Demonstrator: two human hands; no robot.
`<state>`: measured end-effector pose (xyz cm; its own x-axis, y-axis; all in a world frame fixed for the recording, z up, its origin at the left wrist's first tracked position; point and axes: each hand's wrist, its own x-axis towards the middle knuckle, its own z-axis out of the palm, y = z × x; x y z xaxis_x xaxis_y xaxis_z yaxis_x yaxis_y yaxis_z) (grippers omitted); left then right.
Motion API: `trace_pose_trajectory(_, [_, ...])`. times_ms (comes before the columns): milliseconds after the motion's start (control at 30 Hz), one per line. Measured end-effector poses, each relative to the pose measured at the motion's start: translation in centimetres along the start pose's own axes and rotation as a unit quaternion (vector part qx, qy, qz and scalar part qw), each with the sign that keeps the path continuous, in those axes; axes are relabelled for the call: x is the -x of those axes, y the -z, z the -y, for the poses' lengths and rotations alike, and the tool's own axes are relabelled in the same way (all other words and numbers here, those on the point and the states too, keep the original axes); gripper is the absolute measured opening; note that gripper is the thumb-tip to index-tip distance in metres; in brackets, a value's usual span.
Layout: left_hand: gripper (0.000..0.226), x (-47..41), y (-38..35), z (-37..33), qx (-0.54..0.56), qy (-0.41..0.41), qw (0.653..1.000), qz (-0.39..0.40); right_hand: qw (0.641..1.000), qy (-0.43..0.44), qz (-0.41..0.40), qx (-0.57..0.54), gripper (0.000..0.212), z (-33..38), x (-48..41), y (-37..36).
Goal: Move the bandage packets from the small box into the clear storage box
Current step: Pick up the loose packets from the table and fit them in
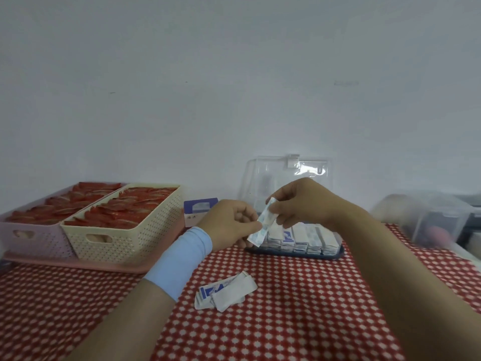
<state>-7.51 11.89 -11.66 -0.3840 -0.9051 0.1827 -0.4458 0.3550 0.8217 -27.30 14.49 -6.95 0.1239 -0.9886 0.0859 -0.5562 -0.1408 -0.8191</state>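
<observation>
Head view, the only one we have. We see both hands raised over the table, meeting on one bandage packet [263, 225]. The left hand [231, 222] pinches its lower part between thumb and forefinger, the other fingers curled in. The right hand [304, 201] pinches the upper end, fingers bent down round it. The packet is white with blue print and tilts, top end to the right. It hangs just over the left end of the clear storage box [294, 252].

That box sits at the back of the table, right of centre, with a dark blue rim at its base. Its clear lid [286, 173] stands open, upright by the wall. Inside we see rows of packets [302, 238] standing on edge, packed side by side.

The small box [200, 207], blue and white, stands behind the left hand, between the cream basket [125, 238] and the storage box. We cannot tell what is in it.

A few loose packets [223, 291] lie overlapping on the red-and-white tablecloth [286, 321], near the left forearm. A pale blue wristband [182, 259] wraps the left wrist.

At left, the cream basket and a lilac basket [31, 235] sit touching on a pink tray [78, 264], both full of red sachets [130, 207]. At far right is a blurred clear container [429, 220]; we cannot make out its contents.
</observation>
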Motion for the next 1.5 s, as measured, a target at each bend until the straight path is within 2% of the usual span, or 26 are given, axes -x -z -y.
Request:
trace_pose_trajectory(200, [0.007,-4.7,-2.3,-3.6,0.003,-0.027,0.999,0.021,0.995,-0.014,-0.005,0.098,0.007,0.5,-1.6,5.8])
trace_pose_trajectory(367, [0.014,-8.9,-4.3,-4.3,-0.129,-0.044,0.988,0.069,0.978,-0.015,-0.04,0.204,0.008,-1.6,-3.8,9.0])
trace_pose_trajectory(533, [0.046,-10.1,-5.5,-3.6,-0.263,-0.04,0.945,0.19,0.947,-0.035,0.021,0.32,0.009,-4.5,-6.0,9.4])
trace_pose_trajectory(667, [0.067,-10.1,-6.6,-2.6,-0.31,-0.049,0.921,0.232,0.932,-0.041,0.078,0.352,0.009,-5.9,-6.9,8.2])
trace_pose_trajectory(800, [0.06,-10.4,-7.2,-1.9,-0.344,-0.051,0.903,0.254,0.924,-0.06,0.107,0.363,0.01,-6.9,-7.8,7.0])
trace_pose_trajectory(900, [0.054,-10.5,-7.4,-1.6,-0.345,-0.054,0.902,0.252,0.916,-0.068,0.111,0.38,0.018,-7.1,-8.0,6.2])
trace_pose_trajectory(1067, [0.035,-10.4,-7.6,-1.7,-0.365,-0.055,0.897,0.244,0.902,-0.079,0.103,0.412,0.017,-8.2,-7.9,5.5])
trace_pose_trajectory(1233, [0.041,-10.3,-7.8,-1.7,-0.359,-0.054,0.902,0.233,0.895,-0.079,0.083,0.431,0.017,-8.5,-7.8,5.1])
trace_pose_trajectory(1300, [0.042,-10.3,-7.8,-2.4,-0.379,-0.085,0.892,0.232,0.887,-0.08,0.08,0.447,0.015,-8.5,-7.8,4.9])
trace_pose_trajectory(1400, [0.035,-10.3,-8.6,-3.4,-0.367,-0.123,0.896,0.219,0.867,-0.081,0.076,0.487,0.015,-8.5,-7.8,4.7])
trace_pose_trajectory(1500, [0.031,-10.7,-9.9,-3.1,-0.377,-0.096,0.894,0.225,0.848,-0.081,0.056,0.52,0.027,-8.7,-7.8,4.3])
